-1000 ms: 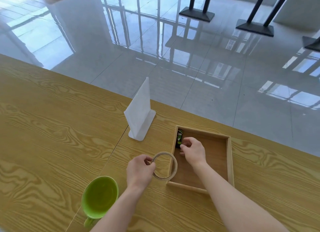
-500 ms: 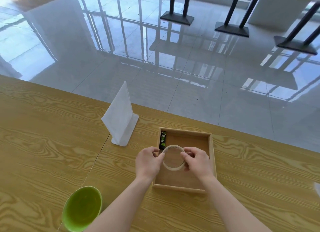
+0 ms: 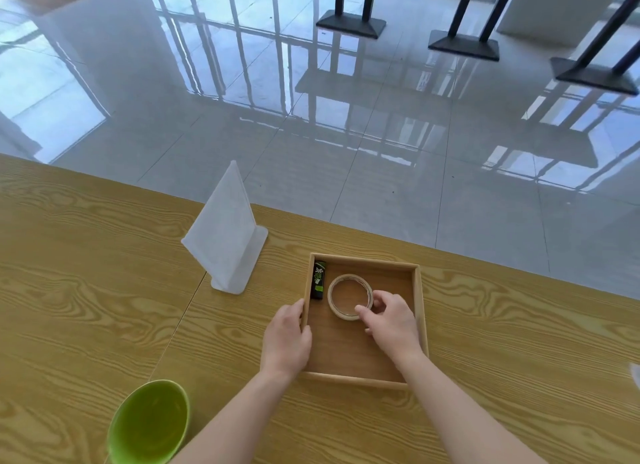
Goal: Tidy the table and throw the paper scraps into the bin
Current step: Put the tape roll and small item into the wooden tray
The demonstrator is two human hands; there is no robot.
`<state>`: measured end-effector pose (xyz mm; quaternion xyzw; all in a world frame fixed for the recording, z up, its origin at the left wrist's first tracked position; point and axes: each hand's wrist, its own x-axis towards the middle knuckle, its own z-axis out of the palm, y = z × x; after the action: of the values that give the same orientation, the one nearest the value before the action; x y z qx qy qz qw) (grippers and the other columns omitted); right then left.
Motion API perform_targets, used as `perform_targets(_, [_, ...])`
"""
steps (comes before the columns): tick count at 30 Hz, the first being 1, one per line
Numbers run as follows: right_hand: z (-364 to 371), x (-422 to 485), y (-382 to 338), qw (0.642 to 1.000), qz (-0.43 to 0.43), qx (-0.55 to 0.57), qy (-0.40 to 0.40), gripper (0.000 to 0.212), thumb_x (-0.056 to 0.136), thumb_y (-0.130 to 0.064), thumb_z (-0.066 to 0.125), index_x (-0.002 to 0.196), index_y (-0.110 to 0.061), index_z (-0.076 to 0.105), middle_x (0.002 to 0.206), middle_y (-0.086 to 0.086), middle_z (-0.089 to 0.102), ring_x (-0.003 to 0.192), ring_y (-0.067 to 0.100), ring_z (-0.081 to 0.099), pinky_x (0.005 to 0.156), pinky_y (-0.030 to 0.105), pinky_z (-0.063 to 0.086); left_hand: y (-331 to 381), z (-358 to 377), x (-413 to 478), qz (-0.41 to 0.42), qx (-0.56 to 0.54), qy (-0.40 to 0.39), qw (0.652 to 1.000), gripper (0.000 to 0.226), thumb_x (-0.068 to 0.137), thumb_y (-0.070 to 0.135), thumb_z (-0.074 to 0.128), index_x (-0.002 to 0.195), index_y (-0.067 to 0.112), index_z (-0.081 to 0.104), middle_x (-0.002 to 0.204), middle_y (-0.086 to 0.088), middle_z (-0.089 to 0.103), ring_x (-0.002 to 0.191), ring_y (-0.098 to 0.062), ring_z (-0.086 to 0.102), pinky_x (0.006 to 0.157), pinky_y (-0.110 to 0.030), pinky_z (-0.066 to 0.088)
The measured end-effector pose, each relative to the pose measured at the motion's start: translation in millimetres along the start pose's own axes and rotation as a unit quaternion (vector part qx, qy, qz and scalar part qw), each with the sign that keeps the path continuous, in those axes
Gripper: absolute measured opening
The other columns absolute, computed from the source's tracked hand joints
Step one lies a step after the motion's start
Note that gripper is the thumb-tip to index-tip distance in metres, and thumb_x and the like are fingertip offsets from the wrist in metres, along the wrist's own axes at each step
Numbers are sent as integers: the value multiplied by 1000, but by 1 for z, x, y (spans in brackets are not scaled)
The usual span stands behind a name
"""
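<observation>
A shallow wooden tray sits on the wooden table near its far edge. Inside it a roll of clear tape lies flat, with a black and green lighter along the left wall. My right hand rests in the tray with fingertips on the tape roll's near right rim. My left hand grips the tray's left wall. No paper scraps or bin are in view.
A white standing sign holder is left of the tray. A green cup stands at the near left edge of view. A pale object shows at the right edge. Beyond the table is a glossy tiled floor with black table bases.
The tape roll went from my left hand, over the tray, down flat onto the tray floor. My left hand let go of it and moved to the tray's left wall.
</observation>
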<state>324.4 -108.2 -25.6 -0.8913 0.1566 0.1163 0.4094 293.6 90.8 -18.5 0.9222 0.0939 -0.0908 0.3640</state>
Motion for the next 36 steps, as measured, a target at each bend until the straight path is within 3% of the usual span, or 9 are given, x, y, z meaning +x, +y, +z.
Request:
perform_targets(2, [2,0,1,996,-31,-81,-12,73,77,-44,81,137,-15,53,117,-1,53,104,17,60,88,27,49,-1,0,3,4,-1,0,1000,46,90,13,60,135,23,55,101,8,60,91,-9,57,80,-26,50])
perform_targets(4, [6,0,-2,993,-37,-111,-11,84,73,-46,84,141,-14,48,123,0,50,108,18,57,89,26,45,-2,1,5,2,-3,-1,1000,45,89,12,62,132,24,57,97,9,59,87,-9,57,79,-27,50])
perform_targets(10, [17,7,-16,989,-38,-143,28,67,79,-46,79,132,-14,51,117,1,49,87,19,58,72,27,46,-4,2,6,-5,-13,0,1000,51,89,13,64,138,24,54,101,11,58,91,-8,57,81,-24,48])
perform_targets(20, [25,14,-24,990,-33,-132,37,70,83,-46,76,137,-12,46,120,5,51,97,23,61,74,27,44,-9,2,9,-11,-28,-5,1000,54,90,13,66,141,22,52,109,6,62,99,-11,60,90,-30,51])
perform_targets(25, [17,10,-22,993,-42,-107,21,80,84,-45,75,147,-11,38,129,7,51,112,24,59,86,31,48,-9,2,8,-9,-26,-6,1000,54,90,14,66,142,22,50,107,8,60,96,-9,58,86,-26,50])
perform_targets(32, [-36,-16,10,987,-55,-111,102,45,90,-27,71,132,-15,59,95,-5,58,83,12,56,72,27,44,-9,0,10,-10,-17,-14,1000,55,90,15,67,142,22,50,103,8,60,91,-7,56,78,-20,42])
perform_targets(36, [-56,-28,32,983,-2,-126,136,42,91,-24,70,130,-12,60,104,3,60,88,18,57,74,29,41,-8,1,7,-14,-13,1,1000,58,90,17,68,144,18,47,115,2,65,94,-6,55,81,-21,43])
